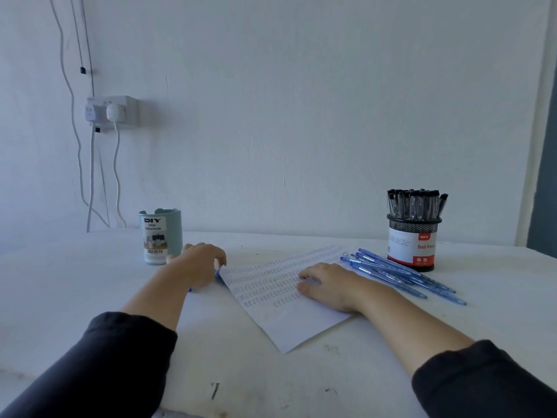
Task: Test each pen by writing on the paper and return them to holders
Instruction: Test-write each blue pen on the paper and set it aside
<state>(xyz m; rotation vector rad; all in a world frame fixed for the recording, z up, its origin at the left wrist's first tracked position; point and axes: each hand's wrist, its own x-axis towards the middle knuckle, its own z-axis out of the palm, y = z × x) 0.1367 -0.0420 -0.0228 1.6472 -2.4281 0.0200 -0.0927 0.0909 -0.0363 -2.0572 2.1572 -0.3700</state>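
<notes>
- Head view: a sheet of paper [280, 300], covered with rows of small marks, is laid on the white table [75, 297].
- The right hand [327, 285] is pressed flat on the paper, fingers extended toward 9 o'clock.
- The left hand [200, 262] is curled over a blue pen [217, 274] at the paper's 10 o'clock corner; the grip cannot be told.
- Loose blue pens [401, 274] are piled at 3 o'clock of the paper, touching the mesh holder [413, 245] of black pens.
- A green desk organizer [159, 236] is stood just beyond the left hand.

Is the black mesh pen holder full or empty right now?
Full: the black mesh holder is packed with black-capped pens standing upright above its rim.
</notes>
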